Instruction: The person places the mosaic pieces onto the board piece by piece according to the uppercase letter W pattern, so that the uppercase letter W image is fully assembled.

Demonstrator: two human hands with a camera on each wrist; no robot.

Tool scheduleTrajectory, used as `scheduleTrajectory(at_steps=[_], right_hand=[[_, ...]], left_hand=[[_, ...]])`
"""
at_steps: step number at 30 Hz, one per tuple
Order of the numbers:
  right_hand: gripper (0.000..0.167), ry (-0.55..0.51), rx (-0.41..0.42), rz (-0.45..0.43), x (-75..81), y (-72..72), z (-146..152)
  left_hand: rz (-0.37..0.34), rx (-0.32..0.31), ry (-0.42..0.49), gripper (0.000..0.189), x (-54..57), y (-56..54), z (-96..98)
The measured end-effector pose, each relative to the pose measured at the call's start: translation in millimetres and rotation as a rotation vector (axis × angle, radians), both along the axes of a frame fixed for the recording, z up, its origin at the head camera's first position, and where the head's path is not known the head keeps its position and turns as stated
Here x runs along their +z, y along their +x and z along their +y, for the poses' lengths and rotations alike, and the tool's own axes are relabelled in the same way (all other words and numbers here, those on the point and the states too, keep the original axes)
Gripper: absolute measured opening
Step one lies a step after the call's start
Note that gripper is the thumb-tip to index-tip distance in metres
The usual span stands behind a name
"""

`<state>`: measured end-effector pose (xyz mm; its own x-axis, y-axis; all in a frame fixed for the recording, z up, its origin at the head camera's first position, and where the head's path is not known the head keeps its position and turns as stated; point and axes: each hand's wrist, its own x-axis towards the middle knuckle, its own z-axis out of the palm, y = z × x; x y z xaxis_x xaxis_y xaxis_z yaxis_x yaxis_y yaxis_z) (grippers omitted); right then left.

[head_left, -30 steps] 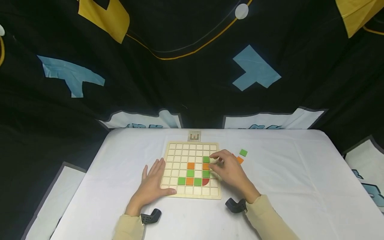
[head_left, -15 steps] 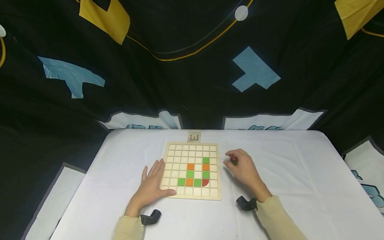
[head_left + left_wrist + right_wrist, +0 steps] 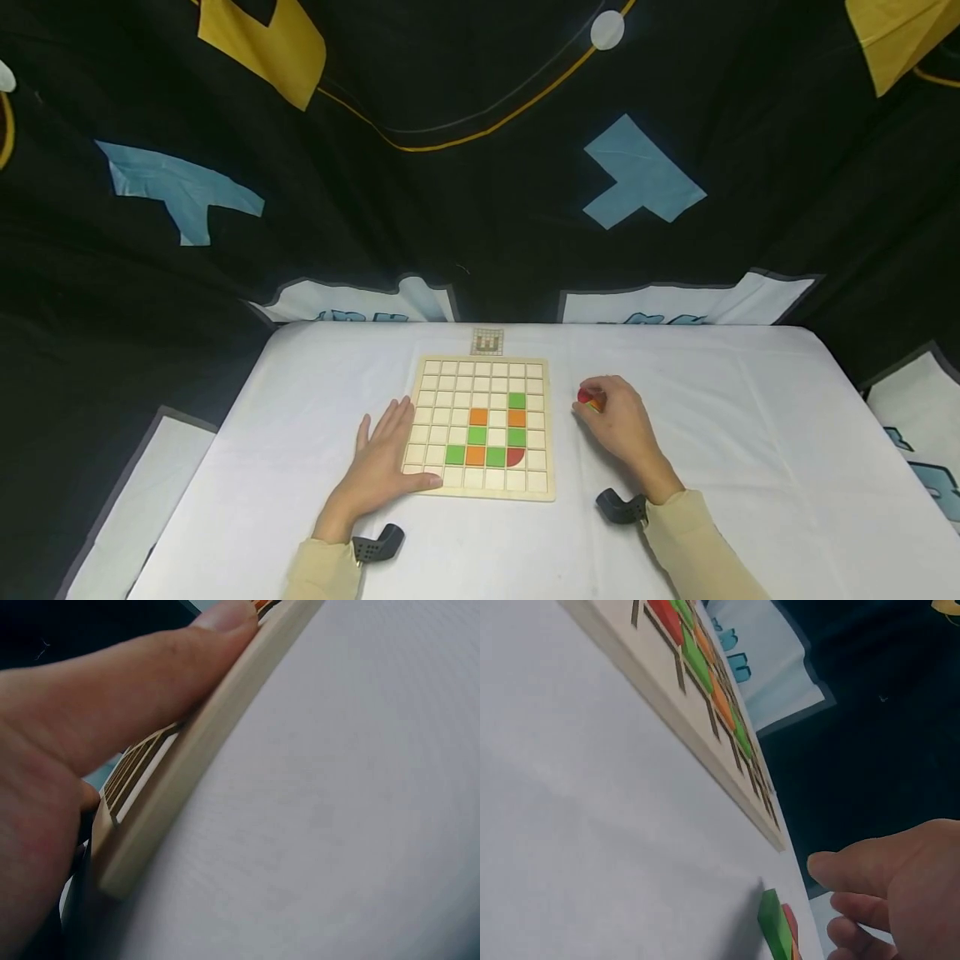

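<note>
A black patterned drape (image 3: 420, 225) behind a white-covered table (image 3: 750, 417) suggests a curtained-off workspace.

Cannot read any words or numbers. Can see cut-off blue marks (image 3: 643, 318) on white patches (image 3: 757, 298), a comb-shaped sign (image 3: 487, 342) on the small card (image 3: 487, 332).

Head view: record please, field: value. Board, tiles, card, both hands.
board: gridded, flat on white tabletop
green tiles on board: 5
orange tiles on board: 3
red tile on board: 1, one rounded corner
loose tiles: right of board; a red one shows
card: beyond board's far edge
left hand: spread at board's left edge
right hand: at loose tiles; grip unclear
</note>
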<state>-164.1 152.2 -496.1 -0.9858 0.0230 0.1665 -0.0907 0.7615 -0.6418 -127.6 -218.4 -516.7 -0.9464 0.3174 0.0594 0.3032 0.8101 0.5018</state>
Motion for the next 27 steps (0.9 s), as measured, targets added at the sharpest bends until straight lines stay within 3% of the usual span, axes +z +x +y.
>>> scheduleTrajectory(at_steps=[16, 27], right_hand=[[0.027, 0.147, -0.064, -0.023, -3.8, -7.8, -1.6], [0.023, 0.238, 0.015, -0.035, 2.8, -17.9, -5.9]], left_hand=[[0.002, 0.002, -0.009, 0.128, -1.8, -0.5, -0.2], [0.0, 0.002, -0.006, 0.128, 0.4, 0.3, 0.3]])
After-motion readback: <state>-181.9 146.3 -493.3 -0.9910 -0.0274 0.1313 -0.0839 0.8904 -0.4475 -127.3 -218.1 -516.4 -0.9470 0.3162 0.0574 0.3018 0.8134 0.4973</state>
